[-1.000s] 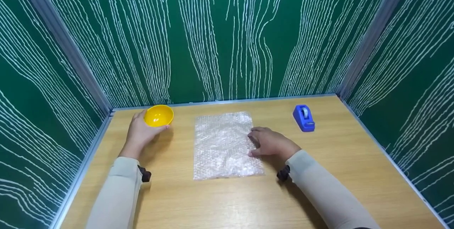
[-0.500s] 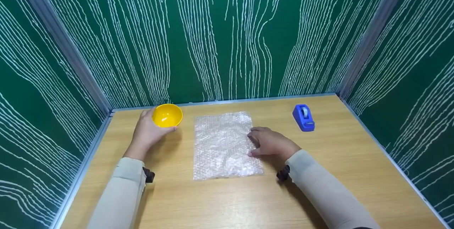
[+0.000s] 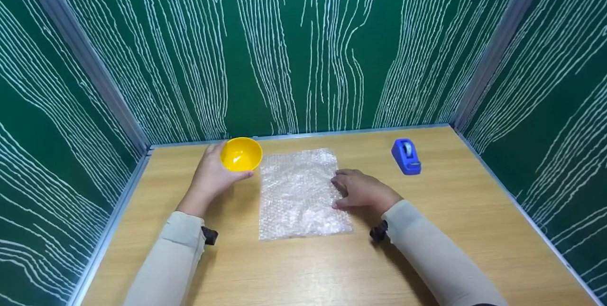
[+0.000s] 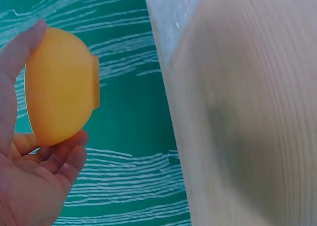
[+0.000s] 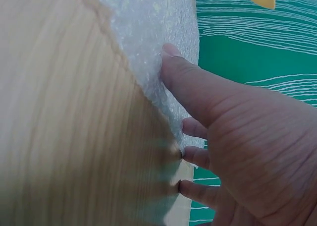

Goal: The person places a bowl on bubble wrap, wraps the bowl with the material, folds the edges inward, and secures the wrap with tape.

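My left hand [image 3: 208, 181] grips a small yellow bowl [image 3: 243, 155] by its rim, thumb on the near side and fingers on the far side. In the left wrist view the bowl [image 4: 62, 87] is clear of the table, its footed base facing down toward the tabletop. A sheet of bubble wrap [image 3: 298, 197] lies flat in the middle of the table, just right of the bowl. My right hand [image 3: 364, 191] rests at the sheet's right edge with fingers spread. In the right wrist view the thumb [image 5: 183, 72] lies over the bubble wrap [image 5: 148, 32].
A blue tape dispenser [image 3: 406, 158] with a roll in it stands at the back right of the wooden table [image 3: 303, 273]. Green panels [image 3: 322, 59] with white wavy lines enclose the back and both sides, joined by grey metal posts [image 3: 493, 45].
My left hand has carried the bowl rightward, up to the left edge of the bubble wrap. The right hand, the sheet and the tape dispenser have stayed in place.
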Demonstrator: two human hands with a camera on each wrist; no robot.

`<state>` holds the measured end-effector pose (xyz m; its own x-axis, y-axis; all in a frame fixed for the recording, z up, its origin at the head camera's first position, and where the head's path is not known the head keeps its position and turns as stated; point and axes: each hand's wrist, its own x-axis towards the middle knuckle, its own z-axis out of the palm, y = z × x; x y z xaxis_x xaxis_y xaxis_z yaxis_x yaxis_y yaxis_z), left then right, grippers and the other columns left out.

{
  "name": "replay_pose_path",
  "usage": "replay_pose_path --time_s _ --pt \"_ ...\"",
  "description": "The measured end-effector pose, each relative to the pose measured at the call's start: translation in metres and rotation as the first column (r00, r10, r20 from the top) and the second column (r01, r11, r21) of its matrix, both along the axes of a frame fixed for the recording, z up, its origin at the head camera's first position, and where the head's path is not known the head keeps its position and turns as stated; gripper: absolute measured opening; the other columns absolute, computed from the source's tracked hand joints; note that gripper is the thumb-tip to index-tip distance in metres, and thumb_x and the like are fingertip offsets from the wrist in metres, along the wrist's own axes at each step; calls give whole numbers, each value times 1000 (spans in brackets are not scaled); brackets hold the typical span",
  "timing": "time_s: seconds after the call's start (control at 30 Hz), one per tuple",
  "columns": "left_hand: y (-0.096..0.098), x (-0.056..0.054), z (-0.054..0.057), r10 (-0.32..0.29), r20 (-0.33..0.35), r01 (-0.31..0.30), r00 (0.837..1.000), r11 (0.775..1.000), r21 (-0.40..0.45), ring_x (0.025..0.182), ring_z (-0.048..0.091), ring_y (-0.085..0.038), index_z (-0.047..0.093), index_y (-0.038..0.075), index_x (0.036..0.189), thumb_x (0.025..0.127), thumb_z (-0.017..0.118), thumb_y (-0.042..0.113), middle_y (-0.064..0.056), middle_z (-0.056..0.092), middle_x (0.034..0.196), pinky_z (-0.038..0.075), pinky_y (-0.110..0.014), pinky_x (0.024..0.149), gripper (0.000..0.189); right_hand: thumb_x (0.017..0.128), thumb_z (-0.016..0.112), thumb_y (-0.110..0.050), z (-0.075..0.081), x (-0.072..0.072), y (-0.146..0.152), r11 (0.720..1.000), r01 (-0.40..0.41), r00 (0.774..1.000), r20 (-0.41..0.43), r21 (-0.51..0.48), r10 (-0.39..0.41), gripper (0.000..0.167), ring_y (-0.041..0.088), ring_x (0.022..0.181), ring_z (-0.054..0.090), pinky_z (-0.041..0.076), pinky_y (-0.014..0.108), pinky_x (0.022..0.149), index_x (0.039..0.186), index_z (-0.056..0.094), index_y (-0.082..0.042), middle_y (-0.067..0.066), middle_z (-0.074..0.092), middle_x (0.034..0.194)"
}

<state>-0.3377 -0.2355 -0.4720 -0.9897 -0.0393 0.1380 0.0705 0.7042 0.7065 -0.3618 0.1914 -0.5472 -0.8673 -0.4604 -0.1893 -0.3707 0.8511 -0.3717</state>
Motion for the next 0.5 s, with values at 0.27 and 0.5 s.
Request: replay_pose_path --time_s 0.27,0.5 --pt "16 7 1 -50 -48 50 998 999 9 142 57 -38 50 16 169 73 107 47 -12 49 168 54 -63 124 116 94 92 -50 1 0 1 999 -10 1000 -8 -35 10 82 45 168 40 36 64 138 163 62 -18 15 46 180" --pt "33 9 -1 -79 -18 80 997 996 32 139 60 -36 52 23 168 72 108 46 -9 51 165 56 -61 121 113 92 94 -48 2 0 -1 999 -10 1000 -16 -49 9 80 44 166 44 37 61 138 160 66 -18 16 49 178"
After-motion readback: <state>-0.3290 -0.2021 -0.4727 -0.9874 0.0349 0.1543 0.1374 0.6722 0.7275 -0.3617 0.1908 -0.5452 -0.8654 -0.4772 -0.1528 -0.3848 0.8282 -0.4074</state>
